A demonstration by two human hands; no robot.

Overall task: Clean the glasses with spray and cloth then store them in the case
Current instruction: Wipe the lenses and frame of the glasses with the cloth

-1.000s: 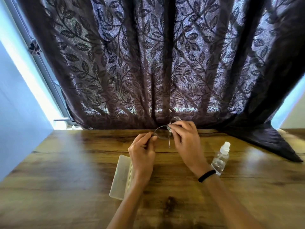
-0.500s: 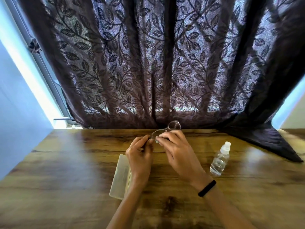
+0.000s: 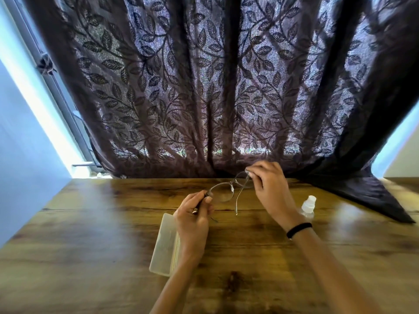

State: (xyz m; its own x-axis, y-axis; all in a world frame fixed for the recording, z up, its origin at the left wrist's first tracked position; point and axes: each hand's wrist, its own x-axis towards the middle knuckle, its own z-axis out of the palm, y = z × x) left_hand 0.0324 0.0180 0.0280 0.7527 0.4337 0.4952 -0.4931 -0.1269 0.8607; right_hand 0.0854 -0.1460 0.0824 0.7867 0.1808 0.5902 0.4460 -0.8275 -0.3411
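Thin metal-framed glasses [image 3: 223, 191] hang above the wooden table [image 3: 90, 223], held between both hands. My left hand [image 3: 192, 220] pinches the left hinge and temple. My right hand [image 3: 269, 189] pinches the right end of the frame, and the right temple arm hangs down open. A pale translucent case [image 3: 164, 244] lies shut on the table under my left wrist. A small clear spray bottle [image 3: 308, 207] with a white cap stands just right of my right wrist. No cloth is in view.
A dark leaf-patterned curtain [image 3: 226, 87] hangs along the table's far edge, and its corner [image 3: 367, 193] lies on the table at the right. A blue wall [image 3: 22, 155] borders the left side. Bare wood stretches left and toward me.
My hands have moved apart. The right hand shifted from the lens to the frame's right end, and the temple arms have swung open.
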